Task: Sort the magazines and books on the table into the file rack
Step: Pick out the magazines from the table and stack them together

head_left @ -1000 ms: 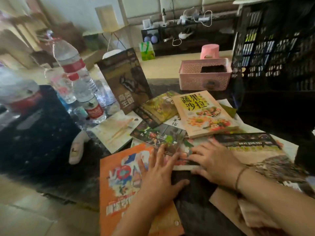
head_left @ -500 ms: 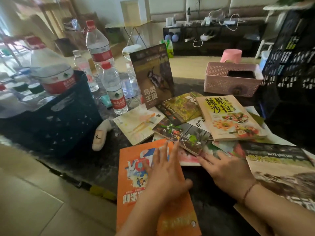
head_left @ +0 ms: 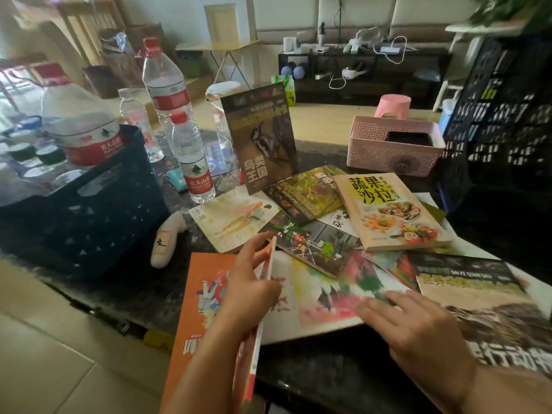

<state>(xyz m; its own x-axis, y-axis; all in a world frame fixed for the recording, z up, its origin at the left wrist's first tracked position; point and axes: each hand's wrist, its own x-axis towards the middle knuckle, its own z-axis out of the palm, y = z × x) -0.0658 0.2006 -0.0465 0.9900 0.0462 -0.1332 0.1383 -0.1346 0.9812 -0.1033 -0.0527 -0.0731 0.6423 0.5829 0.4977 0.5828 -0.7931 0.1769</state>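
Orange book [head_left: 203,297] lifts at its right edge, gripped by the left hand [head_left: 248,289]; the right hand [head_left: 418,330] presses flat, fingers straight, on a pink-splashed magazine [head_left: 328,294].

- Dark speckled stone tabletop [head_left: 313,372], polished.
- Glossy paper cover on the orange magazine [head_left: 203,297] under my left hand [head_left: 248,291].
- Clear plastic bottles [head_left: 191,156], upper left.
- Perforated pink plastic basket [head_left: 388,150].

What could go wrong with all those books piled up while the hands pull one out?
1. The left hand lifts the edge of the orange magazine, which hangs over the dark table's edge; it might slide to the floor.
2. The right hand presses a pink-and-green flowery magazine lying under others; tugging it could drag the stack.
3. The upright brown bird book might topple onto the small clear water bottle.
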